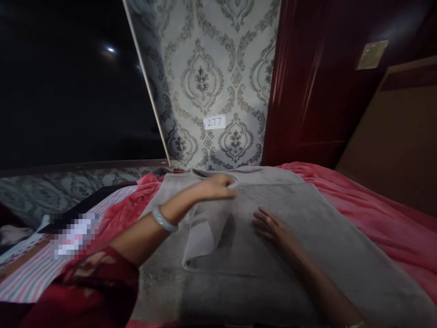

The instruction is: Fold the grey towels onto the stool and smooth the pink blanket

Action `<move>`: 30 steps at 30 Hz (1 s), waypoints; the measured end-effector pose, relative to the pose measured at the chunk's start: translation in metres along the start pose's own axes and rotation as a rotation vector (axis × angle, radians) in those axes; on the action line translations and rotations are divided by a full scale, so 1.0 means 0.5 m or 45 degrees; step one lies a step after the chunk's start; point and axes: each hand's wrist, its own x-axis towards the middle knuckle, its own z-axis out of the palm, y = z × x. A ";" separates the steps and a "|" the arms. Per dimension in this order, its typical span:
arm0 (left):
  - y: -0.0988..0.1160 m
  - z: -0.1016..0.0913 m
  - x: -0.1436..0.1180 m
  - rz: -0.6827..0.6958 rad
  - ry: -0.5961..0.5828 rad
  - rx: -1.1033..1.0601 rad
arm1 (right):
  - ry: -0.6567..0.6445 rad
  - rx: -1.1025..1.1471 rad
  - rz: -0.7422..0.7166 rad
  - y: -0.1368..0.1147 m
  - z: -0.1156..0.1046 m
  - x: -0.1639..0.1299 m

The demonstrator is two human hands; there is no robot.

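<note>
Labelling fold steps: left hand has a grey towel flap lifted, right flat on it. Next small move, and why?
Probably carry the flap across and lay it down. The left hand pinches a lifted edge of the grey towel, the fold still standing in a loose curl, while the right hand lies flat on the towel beside it, pinning it on the pink blanket.

My feed is dim, the dark window (68, 82) showing one small lamp glare, the wooden panel (300, 82) faintly shiny, edges bowed, and the left hand (218, 187) motion-blurred.
</note>
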 end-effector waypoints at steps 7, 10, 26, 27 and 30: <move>-0.032 0.197 0.030 -0.114 -0.527 -0.369 | -0.189 0.398 0.102 -0.025 0.023 -0.010; -0.099 0.157 0.018 -0.296 -0.125 -0.345 | -0.118 0.303 0.093 -0.020 0.019 0.002; -0.185 0.121 0.229 -0.612 0.169 -0.454 | 0.150 -0.354 -0.208 0.012 0.041 0.027; -0.182 0.114 0.249 -0.566 0.221 -0.453 | 0.159 -0.320 -0.206 0.007 0.042 0.026; -0.188 0.101 0.290 -0.461 0.362 -0.375 | 0.144 -0.238 -0.154 0.002 0.042 0.018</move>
